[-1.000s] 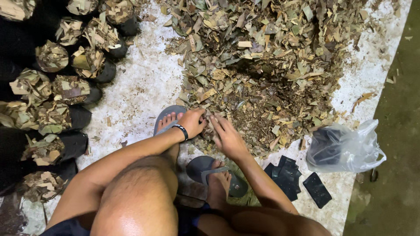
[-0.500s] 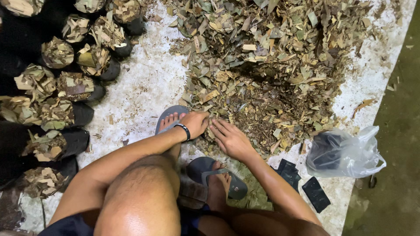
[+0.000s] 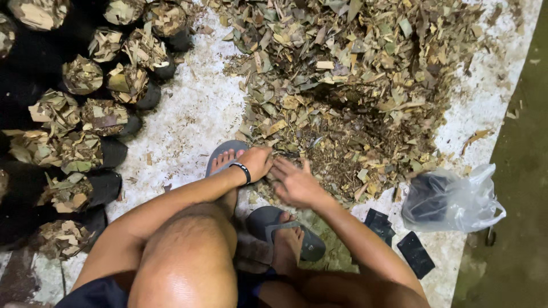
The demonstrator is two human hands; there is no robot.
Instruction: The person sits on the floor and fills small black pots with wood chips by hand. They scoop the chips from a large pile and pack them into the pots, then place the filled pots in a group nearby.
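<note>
A big heap of dry chopped leaves [image 3: 354,85] covers the white sheet [image 3: 188,108] in front of me. My left hand [image 3: 258,161], with a black band on its wrist, rests curled at the heap's near edge, just past my sandalled left foot. My right hand [image 3: 294,181] lies beside it, fingers spread flat over the leaf litter. The two hands almost touch. Whether either hand holds leaves is hidden under the fingers. My right foot in a grey sandal [image 3: 288,234] is below the hands.
Several black grow bags stuffed with leaves [image 3: 85,114] stand in rows on the left. A clear plastic bag holding black bags [image 3: 445,199] lies at the right, with flat black bags [image 3: 399,239] beside it. Bare ground [image 3: 525,171] borders the sheet's right edge.
Both hands stay at the heap's near edge. The right hand has shifted a little toward the left hand and spread flatter over the litter.
</note>
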